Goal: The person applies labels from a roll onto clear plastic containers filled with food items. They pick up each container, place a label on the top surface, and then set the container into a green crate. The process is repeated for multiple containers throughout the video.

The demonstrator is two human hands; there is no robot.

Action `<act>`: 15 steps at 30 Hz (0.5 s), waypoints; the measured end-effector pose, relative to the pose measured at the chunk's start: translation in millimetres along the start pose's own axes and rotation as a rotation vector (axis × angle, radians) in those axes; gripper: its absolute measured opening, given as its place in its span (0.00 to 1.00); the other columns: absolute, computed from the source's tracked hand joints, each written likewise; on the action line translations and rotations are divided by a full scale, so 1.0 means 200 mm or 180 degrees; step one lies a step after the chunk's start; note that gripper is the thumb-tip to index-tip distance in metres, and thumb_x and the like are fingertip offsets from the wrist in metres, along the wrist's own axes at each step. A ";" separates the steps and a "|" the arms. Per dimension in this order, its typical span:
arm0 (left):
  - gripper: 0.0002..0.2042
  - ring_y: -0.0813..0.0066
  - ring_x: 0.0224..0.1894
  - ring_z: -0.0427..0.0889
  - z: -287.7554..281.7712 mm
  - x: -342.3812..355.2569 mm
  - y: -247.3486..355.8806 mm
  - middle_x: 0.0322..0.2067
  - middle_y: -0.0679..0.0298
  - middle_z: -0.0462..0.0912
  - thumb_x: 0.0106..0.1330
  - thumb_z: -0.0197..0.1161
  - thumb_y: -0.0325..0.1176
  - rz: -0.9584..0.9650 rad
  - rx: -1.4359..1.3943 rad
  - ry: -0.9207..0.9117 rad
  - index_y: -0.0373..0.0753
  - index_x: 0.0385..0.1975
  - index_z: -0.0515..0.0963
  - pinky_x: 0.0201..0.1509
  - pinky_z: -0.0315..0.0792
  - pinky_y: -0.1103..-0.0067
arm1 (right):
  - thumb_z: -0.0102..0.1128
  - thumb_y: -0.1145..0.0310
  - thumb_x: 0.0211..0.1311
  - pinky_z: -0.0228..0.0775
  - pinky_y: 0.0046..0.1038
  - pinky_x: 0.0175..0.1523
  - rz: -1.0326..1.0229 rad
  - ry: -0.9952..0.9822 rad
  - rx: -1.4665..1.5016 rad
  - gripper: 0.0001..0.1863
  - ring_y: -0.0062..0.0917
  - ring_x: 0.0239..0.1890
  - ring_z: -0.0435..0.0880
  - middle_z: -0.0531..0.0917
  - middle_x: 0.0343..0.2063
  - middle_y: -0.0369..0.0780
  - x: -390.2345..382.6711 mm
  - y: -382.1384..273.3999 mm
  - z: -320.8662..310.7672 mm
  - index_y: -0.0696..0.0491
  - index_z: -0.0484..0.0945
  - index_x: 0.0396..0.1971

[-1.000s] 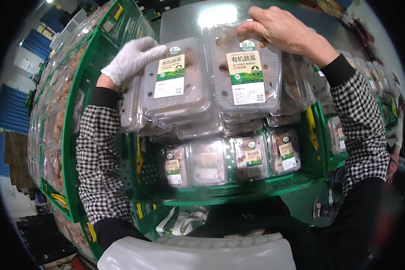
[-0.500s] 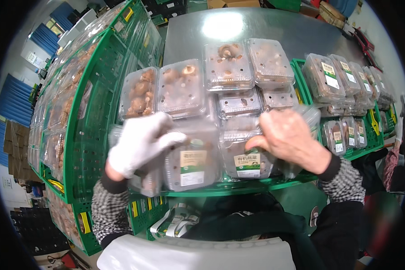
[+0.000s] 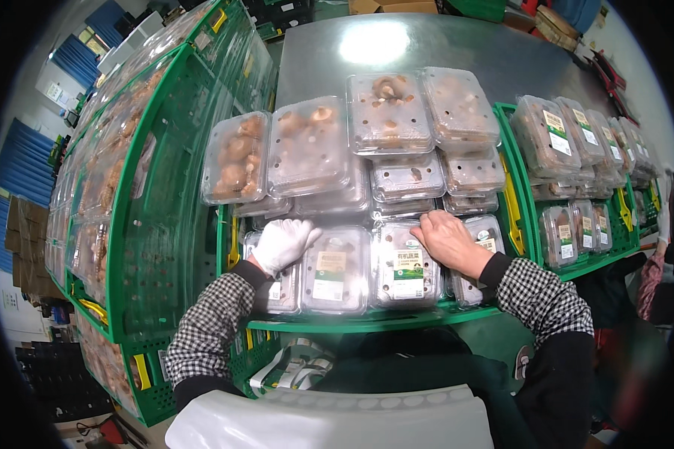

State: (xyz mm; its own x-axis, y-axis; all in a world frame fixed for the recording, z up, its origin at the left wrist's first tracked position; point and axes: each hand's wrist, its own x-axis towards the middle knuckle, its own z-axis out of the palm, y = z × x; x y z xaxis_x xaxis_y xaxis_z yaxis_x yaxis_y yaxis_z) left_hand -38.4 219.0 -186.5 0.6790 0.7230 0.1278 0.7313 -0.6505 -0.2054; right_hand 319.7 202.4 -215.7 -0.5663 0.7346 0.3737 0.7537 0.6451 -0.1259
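In a green crate before me, labelled clear plastic boxes of mushrooms form a front row. My left hand, in a white glove, curls over the leftmost box, its thumb against the neighbouring mushroom box. My bare right hand is bent over the two right-hand boxes, its thumb on the top of one mushroom box and its palm over the rightmost box. Both hands' fingertips are partly hidden behind the boxes.
Unlabelled mushroom boxes lie stacked behind the front row, before a metal table. Green crates of mushroom boxes rise high at my left. Another filled green crate adjoins at the right.
The front-row boxes, raised and blurred in motion before, now sit lower and steady in the crate. Both hands have moved down and inward with them.
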 end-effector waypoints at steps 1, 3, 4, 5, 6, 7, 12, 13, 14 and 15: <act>0.16 0.65 0.17 0.76 0.01 0.00 0.01 0.14 0.62 0.74 0.67 0.56 0.47 -0.0072 0.0051 0.0053 0.41 0.24 0.71 0.20 0.69 0.72 | 0.61 0.58 0.60 0.72 0.33 0.30 0.0037 -0.0132 -0.0047 0.18 0.37 0.28 0.79 0.75 0.20 0.45 0.00 -0.01 0.01 0.59 0.73 0.23; 0.17 0.62 0.25 0.78 -0.08 0.03 0.06 0.21 0.59 0.77 0.66 0.55 0.48 -0.0207 -0.0203 -0.0397 0.38 0.34 0.74 0.28 0.71 0.70 | 0.61 0.58 0.60 0.72 0.32 0.29 0.0117 -0.0403 -0.0188 0.18 0.35 0.28 0.79 0.75 0.20 0.44 0.01 -0.01 -0.02 0.58 0.73 0.22; 0.17 0.61 0.28 0.78 -0.19 0.06 0.09 0.24 0.58 0.77 0.66 0.55 0.48 -0.0149 -0.0417 -0.0265 0.38 0.37 0.74 0.32 0.72 0.69 | 0.61 0.57 0.59 0.71 0.29 0.28 0.0151 -0.0468 -0.0214 0.18 0.32 0.27 0.78 0.74 0.21 0.43 0.02 0.00 -0.03 0.58 0.73 0.24; 0.18 0.60 0.32 0.79 -0.26 0.07 0.12 0.28 0.57 0.78 0.65 0.55 0.48 -0.0087 -0.0648 -0.0139 0.37 0.40 0.74 0.35 0.72 0.68 | 0.61 0.57 0.59 0.71 0.29 0.28 -0.0028 -0.0320 -0.0138 0.18 0.31 0.27 0.77 0.74 0.22 0.43 0.03 -0.01 -0.04 0.58 0.73 0.24; 0.21 0.58 0.39 0.76 -0.29 0.06 0.13 0.36 0.56 0.76 0.64 0.56 0.49 0.0186 -0.0975 -0.0079 0.37 0.47 0.72 0.43 0.70 0.66 | 0.61 0.57 0.59 0.70 0.29 0.28 -0.0206 -0.0174 -0.0063 0.18 0.31 0.27 0.76 0.74 0.22 0.42 0.05 -0.02 -0.05 0.58 0.72 0.25; 0.21 0.58 0.39 0.75 -0.26 0.05 0.14 0.37 0.58 0.75 0.63 0.57 0.48 0.0412 -0.0764 -0.0411 0.37 0.46 0.72 0.44 0.69 0.66 | 0.61 0.57 0.59 0.70 0.29 0.27 -0.0392 -0.0026 0.0017 0.18 0.30 0.27 0.76 0.74 0.23 0.41 0.07 -0.03 -0.06 0.58 0.72 0.25; 0.09 0.65 0.24 0.79 -0.50 0.17 0.03 0.22 0.68 0.80 0.58 0.67 0.40 0.0564 -0.0796 0.0963 0.42 0.31 0.81 0.29 0.74 0.74 | 0.59 0.66 0.57 0.67 0.30 0.31 -0.1115 0.0921 -0.0001 0.10 0.32 0.28 0.73 0.75 0.26 0.40 0.32 0.05 -0.34 0.57 0.73 0.29; 0.09 0.65 0.26 0.79 -0.64 0.22 -0.05 0.25 0.66 0.82 0.56 0.68 0.37 0.0302 -0.0462 0.1160 0.41 0.32 0.82 0.32 0.74 0.75 | 0.59 0.67 0.56 0.67 0.31 0.35 -0.1073 0.1206 -0.0195 0.10 0.33 0.31 0.74 0.76 0.29 0.41 0.44 0.13 -0.45 0.57 0.75 0.33; 0.11 0.62 0.32 0.79 -0.69 0.29 -0.17 0.30 0.62 0.82 0.56 0.67 0.35 -0.0142 -0.0708 0.1851 0.40 0.38 0.82 0.39 0.74 0.72 | 0.58 0.63 0.58 0.66 0.36 0.44 -0.0784 0.1268 -0.0383 0.13 0.36 0.39 0.74 0.77 0.36 0.44 0.59 0.18 -0.53 0.54 0.75 0.40; 0.15 0.56 0.43 0.77 -0.77 0.37 -0.28 0.38 0.55 0.81 0.59 0.64 0.35 -0.0202 -0.0474 0.1777 0.38 0.45 0.79 0.48 0.70 0.69 | 0.57 0.59 0.60 0.64 0.40 0.52 -0.0485 0.1329 -0.0595 0.18 0.39 0.47 0.74 0.78 0.43 0.46 0.72 0.25 -0.59 0.51 0.76 0.48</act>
State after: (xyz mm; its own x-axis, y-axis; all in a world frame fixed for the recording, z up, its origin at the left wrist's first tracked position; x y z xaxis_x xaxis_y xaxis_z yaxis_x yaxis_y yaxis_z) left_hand -18.6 272.3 -16.5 0.5356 0.5555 0.6360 0.7455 -0.6648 -0.0471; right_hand 315.2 316.6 -60.1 -0.5214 0.4627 0.7170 0.7413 0.6617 0.1121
